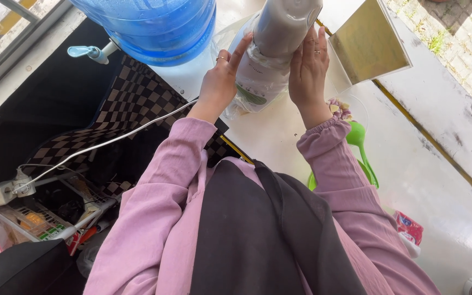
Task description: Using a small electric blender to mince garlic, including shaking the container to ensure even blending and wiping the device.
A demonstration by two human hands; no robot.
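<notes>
A white blender base [253, 76] with a grey jug [285, 24] on top stands on the white counter [422, 175]. My left hand [220, 79] presses against the blender's left side, forefinger stretched up along the jug. My right hand [308, 68] lies flat against its right side, fingers pointing up. Both wrists wear rings and pink sleeves; a scrunchie sits on my right wrist. The lower part of the blender is hidden partly by my hands.
A large blue water bottle [154, 24] with a tap stands at the counter's far left. A green plastic utensil [359, 142] lies under my right arm. A tan board [370, 43] leans at the back. A white cable runs left to a power strip [4, 191].
</notes>
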